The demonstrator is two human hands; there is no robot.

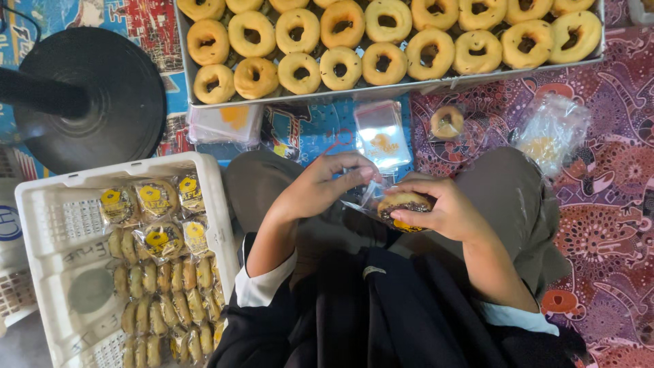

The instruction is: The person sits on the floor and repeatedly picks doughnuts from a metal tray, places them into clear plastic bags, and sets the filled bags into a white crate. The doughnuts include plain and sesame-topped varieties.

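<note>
Just right of left hand [320,185] pinching clear plastic sleeve [371,197]: round brown ring pastry [403,204], flat, gripped by right hand [439,210], touching sleeve mouth.

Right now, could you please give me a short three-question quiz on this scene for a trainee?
1. True or false: the right hand holds a doughnut in a clear bag.
2. Where do the packed doughnuts lie? A) in the white crate B) on the metal tray C) on the black round base
3. Fill in: the left hand pinches the open end of the ___.

Key
1. True.
2. A. The crate sits at the person's left, with wrapped doughnuts in rows; the tray holds bare ones.
3. Bag.
</note>
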